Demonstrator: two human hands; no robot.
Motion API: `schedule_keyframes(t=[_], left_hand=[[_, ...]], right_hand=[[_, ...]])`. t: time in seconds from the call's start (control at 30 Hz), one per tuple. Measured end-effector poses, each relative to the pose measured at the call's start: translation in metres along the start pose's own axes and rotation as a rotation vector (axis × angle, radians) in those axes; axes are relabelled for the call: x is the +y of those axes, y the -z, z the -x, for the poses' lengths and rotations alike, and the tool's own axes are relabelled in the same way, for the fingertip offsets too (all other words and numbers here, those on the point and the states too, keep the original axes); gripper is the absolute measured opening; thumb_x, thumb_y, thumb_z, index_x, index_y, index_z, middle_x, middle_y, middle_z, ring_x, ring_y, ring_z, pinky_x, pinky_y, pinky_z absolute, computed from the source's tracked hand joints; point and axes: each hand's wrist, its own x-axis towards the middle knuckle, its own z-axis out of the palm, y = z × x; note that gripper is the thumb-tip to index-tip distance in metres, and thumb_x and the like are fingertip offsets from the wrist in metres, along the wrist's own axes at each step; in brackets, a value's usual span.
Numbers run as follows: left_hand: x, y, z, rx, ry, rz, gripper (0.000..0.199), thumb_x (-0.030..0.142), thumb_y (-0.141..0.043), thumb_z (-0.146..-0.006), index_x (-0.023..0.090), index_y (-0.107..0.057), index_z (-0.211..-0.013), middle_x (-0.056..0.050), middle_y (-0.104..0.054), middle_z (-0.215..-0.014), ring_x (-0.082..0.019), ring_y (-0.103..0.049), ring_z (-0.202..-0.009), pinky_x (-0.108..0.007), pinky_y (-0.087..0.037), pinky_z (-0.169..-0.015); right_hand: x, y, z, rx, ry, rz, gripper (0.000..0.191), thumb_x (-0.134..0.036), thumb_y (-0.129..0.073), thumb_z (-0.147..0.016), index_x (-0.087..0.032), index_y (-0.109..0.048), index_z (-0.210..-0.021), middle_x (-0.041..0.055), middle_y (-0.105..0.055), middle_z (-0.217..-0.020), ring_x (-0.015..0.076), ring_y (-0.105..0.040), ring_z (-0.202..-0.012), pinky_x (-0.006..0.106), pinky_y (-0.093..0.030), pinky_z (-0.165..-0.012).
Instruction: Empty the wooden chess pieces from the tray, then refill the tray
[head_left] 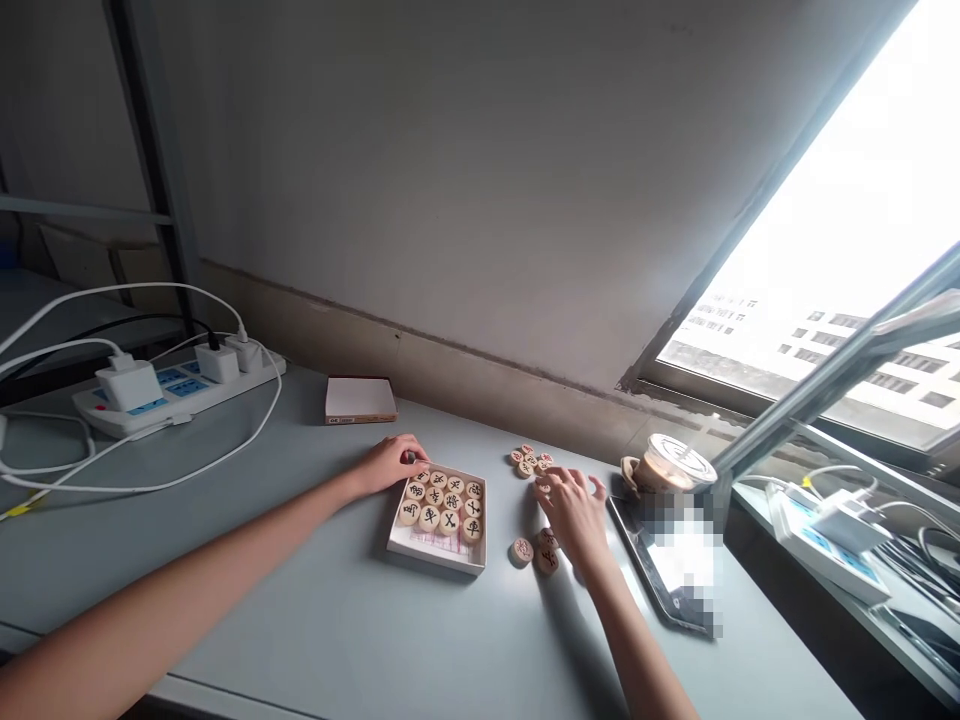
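Note:
A shallow white box [437,550] holds rows of round wooden Chinese chess pieces [452,502] with dark characters; its near strip shows a pinkish printed bottom. My left hand [391,463] grips the box at its far left corner, fingers curled, a small dark spot showing between them. To the right, my right hand [574,508] hovers over loose pieces with its fingers spread and bent downward. One piece [544,486] lies at its fingertips, partly covered. Beside the wrist lie a red-marked piece [522,551] and a dark-marked piece [547,560]. Several red-marked pieces [529,459] cluster farther back.
The box lid [361,400] lies near the wall. A lidded drink cup [675,465] and a tablet-like device [652,570] are right of my right hand. Power strips with cables stand at left [187,385] and far right [825,545]. A window is at upper right.

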Motion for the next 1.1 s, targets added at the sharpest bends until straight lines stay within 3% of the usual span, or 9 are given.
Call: schedule_keyframes(t=[0.13, 0.3, 0.47, 0.53, 0.63, 0.77, 0.9, 1.0, 1.1], left_hand=[[-0.001, -0.002, -0.001, 0.059, 0.003, 0.027, 0.029, 0.044, -0.052, -0.076, 0.019, -0.068, -0.080, -0.005, -0.064, -0.088, -0.020, -0.058, -0.081, -0.030, -0.045, -0.071], [-0.001, -0.004, 0.000, 0.156, 0.040, -0.021, 0.025, 0.038, -0.051, -0.078, 0.020, -0.068, -0.081, -0.005, -0.065, -0.091, -0.021, -0.059, -0.086, -0.031, -0.044, -0.073], [-0.002, -0.005, 0.000, 0.165, 0.033, -0.049, 0.022, 0.035, -0.050, -0.078, 0.021, -0.067, -0.081, -0.003, -0.066, -0.092, -0.020, -0.059, -0.085, -0.029, -0.045, -0.073], [-0.002, -0.005, -0.001, 0.160, 0.040, -0.060, 0.022, 0.035, -0.050, -0.079, 0.021, -0.067, -0.082, -0.003, -0.065, -0.093, -0.019, -0.059, -0.084, -0.029, -0.045, -0.073], [-0.002, -0.006, -0.001, 0.144, 0.051, -0.083, 0.025, 0.037, -0.048, -0.081, 0.021, -0.067, -0.084, -0.003, -0.065, -0.093, -0.018, -0.059, -0.079, -0.029, -0.045, -0.072], [-0.001, -0.007, -0.001, 0.148, 0.033, -0.100, 0.027, 0.037, -0.045, -0.083, 0.021, -0.066, -0.085, -0.003, -0.064, -0.093, -0.018, -0.058, -0.081, -0.030, -0.045, -0.077], [0.000, -0.007, -0.001, 0.147, 0.042, -0.105, 0.027, 0.037, -0.044, -0.084, 0.021, -0.065, -0.085, -0.003, -0.064, -0.093, -0.018, -0.059, -0.083, -0.030, -0.045, -0.079], [0.000, -0.006, -0.001, 0.148, 0.033, -0.103, 0.027, 0.036, -0.043, -0.085, 0.021, -0.065, -0.085, -0.003, -0.064, -0.093, -0.018, -0.059, -0.083, -0.030, -0.045, -0.080], [0.000, -0.006, 0.000, 0.150, 0.005, -0.098, 0.027, 0.035, -0.042, -0.085, 0.020, -0.065, -0.085, -0.003, -0.063, -0.092, -0.018, -0.059, -0.084, -0.029, -0.045, -0.079]], right_hand=[[-0.004, 0.009, 0.002, -0.062, -0.015, -0.054, 0.021, -0.022, -0.045, -0.083, -0.023, -0.065, -0.089, 0.0050, -0.067, -0.095, 0.0217, -0.056, -0.089, 0.041, -0.028, -0.085], [-0.015, 0.023, -0.008, -0.109, -0.012, -0.213, 0.021, -0.035, -0.049, -0.082, -0.026, -0.066, -0.091, 0.0047, -0.068, -0.090, 0.0241, -0.057, -0.090, 0.040, -0.032, -0.081], [-0.077, 0.039, -0.010, -0.088, 0.208, -0.595, 0.025, -0.043, -0.049, -0.083, -0.029, -0.062, -0.100, 0.0014, -0.066, -0.097, 0.0183, -0.058, -0.087, 0.034, -0.038, -0.081], [-0.106, 0.041, -0.005, -0.123, 0.359, -0.633, 0.021, -0.039, -0.051, -0.084, -0.031, -0.060, -0.101, -0.0010, -0.065, -0.102, 0.0172, -0.055, -0.095, 0.034, -0.034, -0.088], [-0.130, 0.039, 0.003, -0.153, 0.439, -0.632, 0.017, -0.034, -0.055, -0.083, -0.032, -0.060, -0.099, -0.0017, -0.064, -0.104, 0.0181, -0.052, -0.100, 0.035, -0.032, -0.089], [-0.128, 0.033, 0.012, -0.104, 0.382, -0.590, 0.012, -0.034, -0.050, -0.086, -0.027, -0.059, -0.093, 0.0001, -0.062, -0.100, 0.0174, -0.050, -0.095, 0.033, -0.031, -0.084], [-0.127, 0.033, 0.018, -0.082, 0.416, -0.519, 0.022, -0.033, -0.043, -0.090, -0.024, -0.058, -0.078, -0.0004, -0.062, -0.085, 0.0159, -0.050, -0.085, 0.032, -0.030, -0.080], [-0.132, 0.033, 0.019, -0.069, 0.484, -0.512, 0.020, -0.032, -0.045, -0.090, -0.025, -0.060, -0.078, -0.0005, -0.062, -0.087, 0.0158, -0.049, -0.086, 0.031, -0.029, -0.080], [-0.124, 0.031, 0.011, -0.032, 0.428, -0.503, 0.024, -0.035, -0.043, -0.090, -0.024, -0.061, -0.078, -0.0003, -0.063, -0.087, 0.0152, -0.050, -0.085, 0.032, -0.029, -0.080]])
